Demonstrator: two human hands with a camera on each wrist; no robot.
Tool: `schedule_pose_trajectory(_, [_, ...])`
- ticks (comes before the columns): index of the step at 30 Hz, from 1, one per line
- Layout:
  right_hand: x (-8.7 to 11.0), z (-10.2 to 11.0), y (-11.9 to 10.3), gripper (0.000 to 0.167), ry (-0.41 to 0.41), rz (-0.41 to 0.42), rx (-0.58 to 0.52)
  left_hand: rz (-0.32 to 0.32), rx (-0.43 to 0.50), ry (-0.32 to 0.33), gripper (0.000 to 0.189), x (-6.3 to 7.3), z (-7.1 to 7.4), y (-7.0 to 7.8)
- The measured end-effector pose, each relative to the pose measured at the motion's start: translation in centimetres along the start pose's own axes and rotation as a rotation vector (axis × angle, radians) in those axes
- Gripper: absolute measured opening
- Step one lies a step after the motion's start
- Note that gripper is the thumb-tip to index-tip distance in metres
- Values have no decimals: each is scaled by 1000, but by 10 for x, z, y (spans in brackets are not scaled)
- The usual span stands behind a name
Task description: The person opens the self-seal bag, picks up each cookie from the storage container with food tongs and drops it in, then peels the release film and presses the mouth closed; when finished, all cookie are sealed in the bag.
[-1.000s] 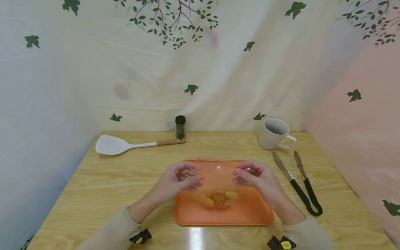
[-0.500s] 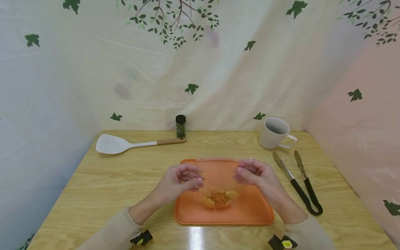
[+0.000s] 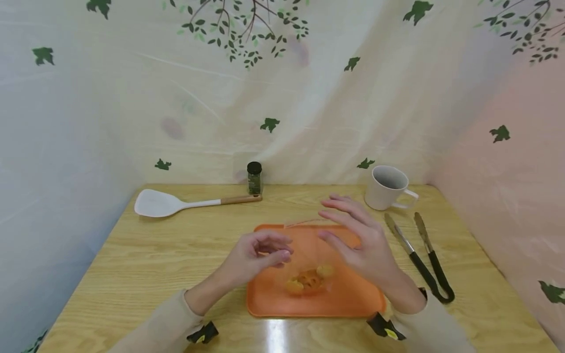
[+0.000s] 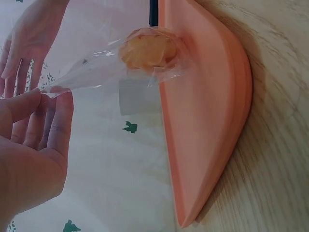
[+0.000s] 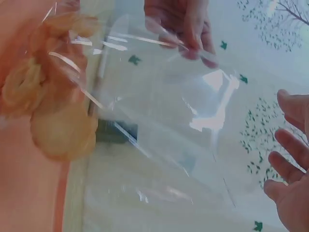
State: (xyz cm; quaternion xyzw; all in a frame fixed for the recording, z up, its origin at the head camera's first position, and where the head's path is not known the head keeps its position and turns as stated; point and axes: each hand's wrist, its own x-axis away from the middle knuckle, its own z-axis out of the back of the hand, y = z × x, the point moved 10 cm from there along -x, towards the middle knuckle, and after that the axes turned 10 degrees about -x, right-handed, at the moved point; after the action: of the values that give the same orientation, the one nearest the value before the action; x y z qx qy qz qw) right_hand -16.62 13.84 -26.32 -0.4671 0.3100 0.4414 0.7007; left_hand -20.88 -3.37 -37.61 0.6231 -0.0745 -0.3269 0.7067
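Observation:
A clear plastic bag point(image 5: 159, 121) with several golden-brown baked pieces point(image 5: 63, 130) in it hangs over the orange tray point(image 3: 265, 305). My left hand point(image 3: 260, 256) pinches the bag's upper edge between thumb and fingers, plainly seen in the left wrist view. The filled end point(image 4: 149, 50) sits low at the tray; whether it touches the tray, I cannot tell. On the other side, my right hand point(image 3: 368, 240) is spread, its fingers apart and off the bag. In the right wrist view, its fingertips point(image 5: 285, 169) show a gap to the plastic.
Behind the tray, a white spatula point(image 3: 159, 203) with a wooden handle lies at the left. A spice jar point(image 3: 254, 179) stands near its handle end. At the right are a white mug point(image 3: 384, 189) and black-handled tongs point(image 3: 425, 269). A printed curtain point(image 3: 309, 122) encloses the table.
My right hand has let go of the bag's edge, its fingers spreading and lifting upward. My left hand keeps its pinch and has barely shifted to the right.

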Motion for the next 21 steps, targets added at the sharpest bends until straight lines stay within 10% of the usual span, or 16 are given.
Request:
schedule_pose_trajectory(8, [-5, -43, 18, 31, -192, -35, -47, -26, -43, -12, 23, -2, -2, 8])
schedule_pose_trajectory(21, [-1, -54, 30, 35, -270, -102, -89, -1, -58, -3, 23, -2, -1, 5])
